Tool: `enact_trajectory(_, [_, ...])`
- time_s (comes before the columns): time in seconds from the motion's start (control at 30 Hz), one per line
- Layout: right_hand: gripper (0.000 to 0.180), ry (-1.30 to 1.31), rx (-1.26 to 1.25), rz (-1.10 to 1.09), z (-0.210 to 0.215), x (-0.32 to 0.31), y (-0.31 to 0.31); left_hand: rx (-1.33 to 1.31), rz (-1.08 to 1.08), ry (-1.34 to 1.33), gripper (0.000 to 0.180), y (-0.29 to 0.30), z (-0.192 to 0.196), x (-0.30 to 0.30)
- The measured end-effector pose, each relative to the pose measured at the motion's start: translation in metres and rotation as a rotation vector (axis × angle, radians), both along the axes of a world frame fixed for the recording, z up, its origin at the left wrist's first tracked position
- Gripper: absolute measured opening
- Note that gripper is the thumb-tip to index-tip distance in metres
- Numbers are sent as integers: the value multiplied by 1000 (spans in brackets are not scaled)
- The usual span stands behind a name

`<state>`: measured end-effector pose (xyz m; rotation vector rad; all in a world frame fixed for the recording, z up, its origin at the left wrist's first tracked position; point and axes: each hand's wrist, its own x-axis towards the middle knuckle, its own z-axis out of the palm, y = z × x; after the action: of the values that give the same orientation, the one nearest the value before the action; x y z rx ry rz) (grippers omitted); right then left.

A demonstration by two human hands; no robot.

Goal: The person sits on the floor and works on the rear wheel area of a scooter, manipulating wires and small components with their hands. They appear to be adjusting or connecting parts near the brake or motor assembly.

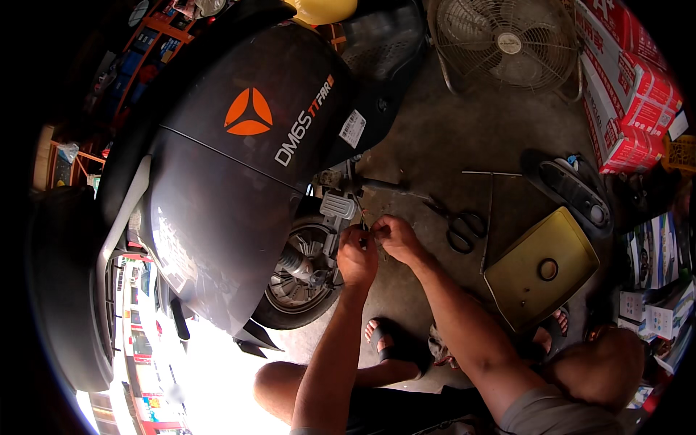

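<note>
Beside the rear wheel of a dark grey electric scooter (217, 188), my two hands meet at the fingertips. My left hand (357, 254) is closed on a thin dark wire (364, 216), which rises toward the scooter's underside and shows a coppery tint. My right hand (395, 235) pinches close against the left fingertips; what it holds there is too small and hidden to make out. Just above the hands is a grey footrest (338, 206). The spoked wheel (297, 272) and a shock absorber (296, 262) lie left of my left hand.
Black-handled scissors (464, 230) and a T-handle wrench (488, 210) lie on the floor to the right. Beyond them are a yellowish tray (522, 290) with a black ring (547, 269), and a dark plastic cover (569, 190). A floor fan (507, 43) and red-white boxes (631, 94) stand far right.
</note>
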<state>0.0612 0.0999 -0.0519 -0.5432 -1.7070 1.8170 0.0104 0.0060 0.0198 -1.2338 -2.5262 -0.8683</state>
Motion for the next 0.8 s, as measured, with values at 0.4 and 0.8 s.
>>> enact_trajectory(0.4, [12,-78,74,14,5,-4,13,-69,-2,77,4,-1,-5,-6])
enact_trajectory(0.8, [22,-132,-117,111,-7,-15,18,-25,48,-50,7,4,9,6])
